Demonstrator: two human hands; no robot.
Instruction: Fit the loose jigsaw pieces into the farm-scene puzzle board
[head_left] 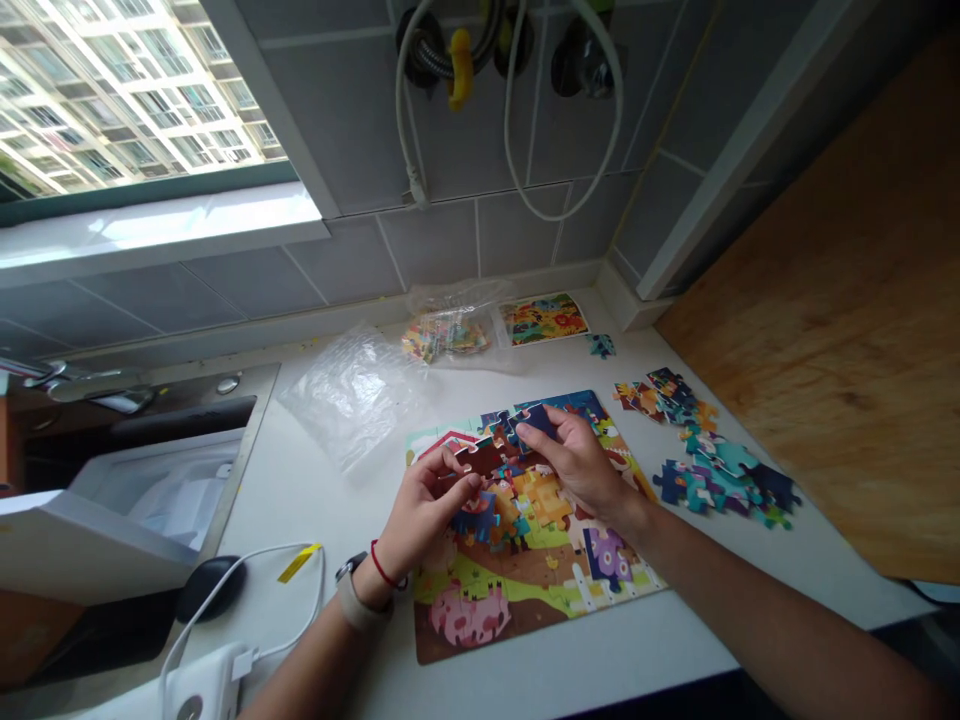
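Note:
Over a farm-picture jigsaw board (540, 570) on the white counter, both my hands are at work. My left hand (424, 505) pinches brown puzzle pieces (484, 455) that look joined together, held above the upper part of the board. Between the thumb and fingers of my right hand (581, 455) is a dark blue puzzle piece (534, 425), close to the brown ones. Loose orange pieces (544, 495) and a blue piece (476, 520) lie on the picture. A purple piece (607, 555) rests near the board's right edge, with a pink pig (469, 612) printed at lower left.
Right of the board lie heaps of loose pieces (720, 470). Behind are an empty-looking plastic bag (360, 390), a bag of pieces (450, 335) and a picture card (546, 318). A sink (255, 405), white cable (319, 600) and wooden panel (832, 330) flank the counter.

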